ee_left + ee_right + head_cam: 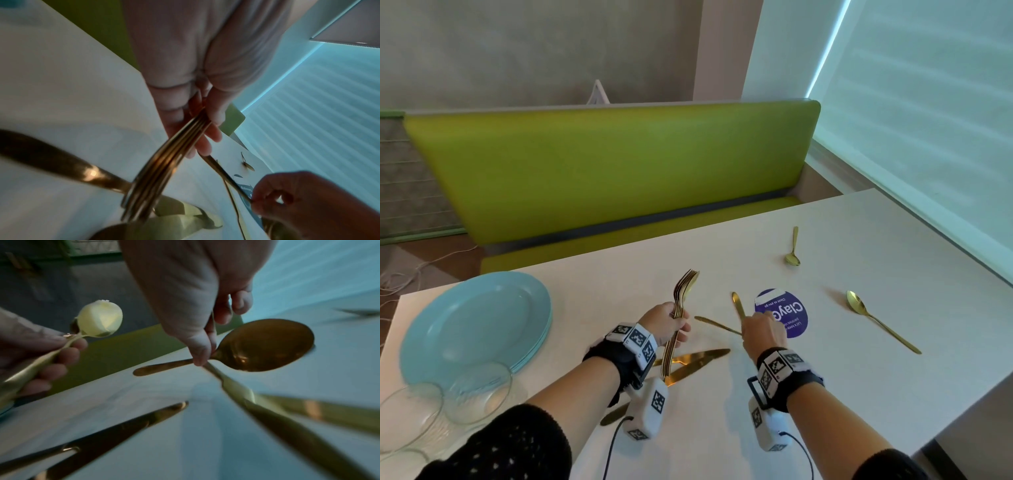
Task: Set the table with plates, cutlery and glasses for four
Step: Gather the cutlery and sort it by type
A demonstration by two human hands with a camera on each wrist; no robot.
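Note:
My left hand [675, 324] grips a bundle of several gold forks and spoons [685, 287] upright above the white table [859, 240]; the left wrist view shows their handles [164, 162] fanning out of the fist. My right hand [756, 327] pinches a gold knife [267, 410] near the table's middle, fingertips low beside a gold spoon [263, 345] lying there. Two more gold knives [695, 363] lie crossed between my wrists. A stack of light blue plates [476, 329] sits at the left, with clear glasses [479, 394] in front of it.
Two gold spoons [792, 250] [876, 322] lie apart on the right half of the table. A round purple sticker [791, 313] is under my right hand. A green bench [619, 171] runs along the far side. A window blind [928, 120] is at the right.

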